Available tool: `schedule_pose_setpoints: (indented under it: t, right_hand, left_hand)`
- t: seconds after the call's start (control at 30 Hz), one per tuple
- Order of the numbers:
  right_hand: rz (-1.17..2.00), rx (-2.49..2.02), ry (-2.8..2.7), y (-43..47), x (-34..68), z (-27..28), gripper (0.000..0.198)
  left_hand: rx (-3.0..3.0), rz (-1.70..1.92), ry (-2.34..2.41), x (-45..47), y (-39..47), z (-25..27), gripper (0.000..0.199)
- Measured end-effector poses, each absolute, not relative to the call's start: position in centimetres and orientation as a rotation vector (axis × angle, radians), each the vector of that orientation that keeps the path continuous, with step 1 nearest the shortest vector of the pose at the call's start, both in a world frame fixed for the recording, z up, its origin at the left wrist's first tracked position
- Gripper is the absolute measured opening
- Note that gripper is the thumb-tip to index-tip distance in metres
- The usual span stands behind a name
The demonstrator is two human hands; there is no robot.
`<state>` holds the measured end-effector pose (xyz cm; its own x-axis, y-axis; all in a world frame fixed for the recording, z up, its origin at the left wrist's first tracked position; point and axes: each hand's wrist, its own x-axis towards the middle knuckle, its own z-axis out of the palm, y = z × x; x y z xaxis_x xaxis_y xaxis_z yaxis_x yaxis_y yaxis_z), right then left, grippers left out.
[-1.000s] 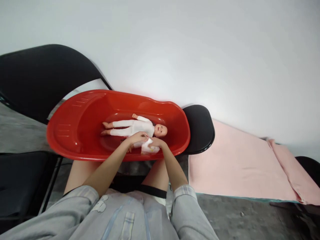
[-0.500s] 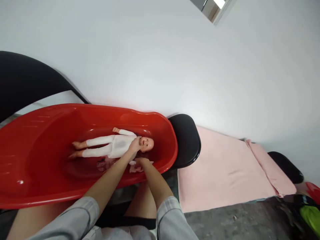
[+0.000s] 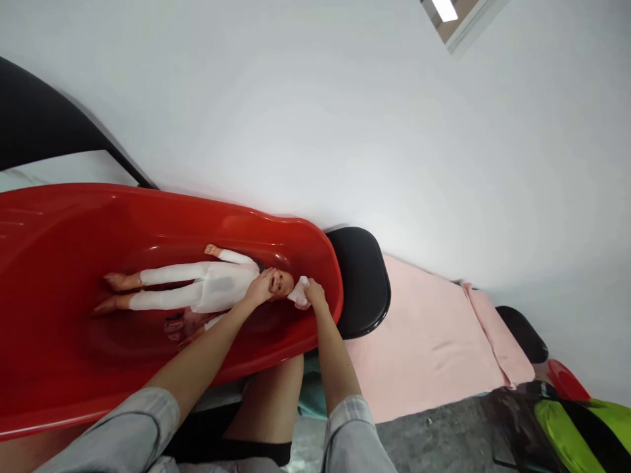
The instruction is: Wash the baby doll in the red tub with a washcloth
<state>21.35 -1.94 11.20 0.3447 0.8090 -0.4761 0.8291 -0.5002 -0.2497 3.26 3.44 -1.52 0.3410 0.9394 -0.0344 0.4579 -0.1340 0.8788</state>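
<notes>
A baby doll (image 3: 224, 282) in white clothing lies on its back inside a red baby bathtub (image 3: 276, 226), its head toward the right end. My left hand (image 3: 259, 288) is at the doll's neck and chin, its fingers closed around that part. Gripped in my right hand (image 3: 314, 292) is a small pale pink cloth (image 3: 299, 292), bunched up beside the top of the doll's head. A pinkish patterned item (image 3: 182, 324) lies low in the tub under my left forearm, partly hidden.
A black stool (image 3: 357, 282) stands against the tub's right end. Beyond it a pink sheet (image 3: 434, 335) with a pink pillow (image 3: 497, 335) covers a surface along the white wall. A black chair back (image 3: 44, 125) is at the far left, bright green fabric (image 3: 566, 433) at lower right.
My right hand has moved from the tub's near side to beside the top of the doll's head, bringing the pink cloth. My left hand stays at the doll's neck. The view has shifted right.
</notes>
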Motion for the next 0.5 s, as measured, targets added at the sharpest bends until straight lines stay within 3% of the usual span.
schedule_pose_setpoints:
  t: [0.2, 0.5]
  right_hand:
    - [-1.037, 2.611, 1.67, 0.1, 18.4, 9.3, 0.054]
    - [-1.274, 2.646, 1.769, 4.2, 16.9, 7.2, 0.049]
  left_hand:
    - [1.738, 0.706, 1.258, 3.2, 2.7, -1.3, 0.077]
    - [1.73, 0.708, 1.202, 2.5, 2.4, -1.0, 0.084]
